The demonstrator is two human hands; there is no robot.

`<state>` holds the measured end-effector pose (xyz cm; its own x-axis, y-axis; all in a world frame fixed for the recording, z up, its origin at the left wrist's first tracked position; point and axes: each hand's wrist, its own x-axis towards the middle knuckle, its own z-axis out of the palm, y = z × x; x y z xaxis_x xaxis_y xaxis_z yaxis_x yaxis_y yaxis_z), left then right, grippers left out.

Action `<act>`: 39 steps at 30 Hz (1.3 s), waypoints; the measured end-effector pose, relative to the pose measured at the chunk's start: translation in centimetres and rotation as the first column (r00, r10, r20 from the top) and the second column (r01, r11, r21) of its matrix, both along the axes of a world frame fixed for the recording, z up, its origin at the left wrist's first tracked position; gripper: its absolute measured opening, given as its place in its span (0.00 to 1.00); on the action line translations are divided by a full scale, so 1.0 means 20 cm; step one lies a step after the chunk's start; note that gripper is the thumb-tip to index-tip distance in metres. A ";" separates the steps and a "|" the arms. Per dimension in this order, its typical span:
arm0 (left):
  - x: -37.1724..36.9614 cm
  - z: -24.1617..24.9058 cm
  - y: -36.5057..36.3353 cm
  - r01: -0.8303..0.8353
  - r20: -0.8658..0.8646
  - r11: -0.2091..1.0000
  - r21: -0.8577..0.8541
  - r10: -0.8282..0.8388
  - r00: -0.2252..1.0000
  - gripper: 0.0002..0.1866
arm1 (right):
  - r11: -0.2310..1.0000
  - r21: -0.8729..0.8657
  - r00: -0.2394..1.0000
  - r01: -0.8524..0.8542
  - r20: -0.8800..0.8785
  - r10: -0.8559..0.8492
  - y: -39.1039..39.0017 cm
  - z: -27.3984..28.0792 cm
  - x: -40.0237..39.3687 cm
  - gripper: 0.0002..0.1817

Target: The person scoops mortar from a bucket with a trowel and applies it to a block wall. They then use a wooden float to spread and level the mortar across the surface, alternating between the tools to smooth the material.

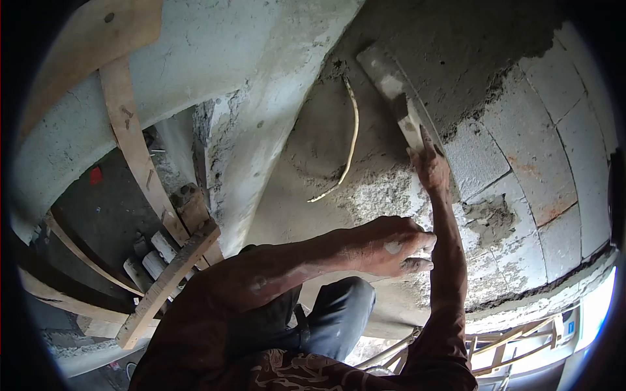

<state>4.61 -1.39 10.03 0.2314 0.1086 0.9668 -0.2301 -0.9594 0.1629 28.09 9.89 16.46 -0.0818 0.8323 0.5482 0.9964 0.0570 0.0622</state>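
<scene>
My right hand [431, 168] is closed around the handle of a long plastering trowel [389, 83]. The trowel's blade lies slanted against the wall, on wet grey mortar [456, 39]. My left hand [394, 246] is curled into a loose fist in front of my right forearm, with a pale smear on its back. Nothing shows between its fingers and thumb. Left of the trowel, a pale cable [355, 124] sticks out of the mortared wall and hangs in a curve.
Bare pale blocks [535, 153] show on the right, with a patch of mortar [490, 220] on them. A concrete beam [274, 111] slants down beside the wall. Wooden planks [140, 150] stand at left, above a lower floor [85, 215]. My bent knee [342, 313] is below.
</scene>
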 end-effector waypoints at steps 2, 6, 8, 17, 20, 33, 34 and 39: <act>0.01 0.02 0.00 0.019 -0.115 0.999 -0.040 -0.023 0.993 0.26 | 0.995 0.098 0.997 -0.030 -0.063 0.036 0.04 0.03 -0.03 0.38; -0.03 0.15 0.00 0.139 -0.450 0.960 -0.245 -0.239 0.860 0.24 | 0.984 0.156 0.982 -0.089 -0.152 0.113 0.13 0.04 -0.07 0.37; 0.00 0.08 -0.04 0.132 -0.256 0.976 -0.173 -0.174 0.951 0.21 | 0.993 0.054 0.995 -0.102 0.016 0.102 0.16 0.00 -0.04 0.38; -0.04 0.08 -0.01 0.111 -0.097 0.983 -0.145 -0.126 0.987 0.21 | 0.991 0.090 0.995 -0.097 0.029 0.094 0.18 -0.07 -0.05 0.39; -0.09 0.14 0.02 0.087 -0.315 0.973 -0.216 -0.154 0.937 0.22 | 0.994 -0.033 0.994 -0.100 -0.042 0.098 0.13 -0.03 -0.10 0.38; -0.10 0.15 0.05 0.124 -0.390 0.952 -0.280 -0.231 0.891 0.21 | 0.976 0.059 0.968 -0.209 0.158 0.197 0.14 -0.12 0.03 0.38; -0.07 0.12 0.04 0.125 -0.394 0.953 -0.276 -0.231 0.890 0.21 | 0.976 0.065 0.968 -0.207 0.156 0.195 0.12 -0.07 -0.01 0.38; -0.04 0.12 0.05 0.116 -0.374 0.951 -0.285 -0.222 0.901 0.20 | 0.946 0.265 0.967 -0.187 -0.121 0.225 0.24 0.02 -0.14 0.36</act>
